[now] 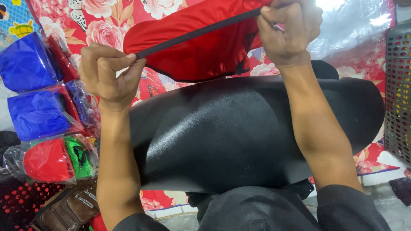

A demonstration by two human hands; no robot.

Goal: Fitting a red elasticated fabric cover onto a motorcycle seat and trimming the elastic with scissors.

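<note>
My left hand [107,75] and my right hand [289,28] both grip the black elastic hem of a red fabric cover [192,47] and hold that hem stretched taut between them. The cover hangs behind the hem, above a black leather-like seat cushion [239,132]. The cushion lies across my lap, under both forearms. The far side of the cover is hidden behind my right hand.
Clear bags of folded blue [30,90], red [47,162] and green [79,156] covers are stacked at the left. A floral red mat [107,30] lies beneath. A perforated grey basket [398,98] stands at the right, crinkled clear plastic [355,25] at the top right, a brown bag [68,209] at the lower left.
</note>
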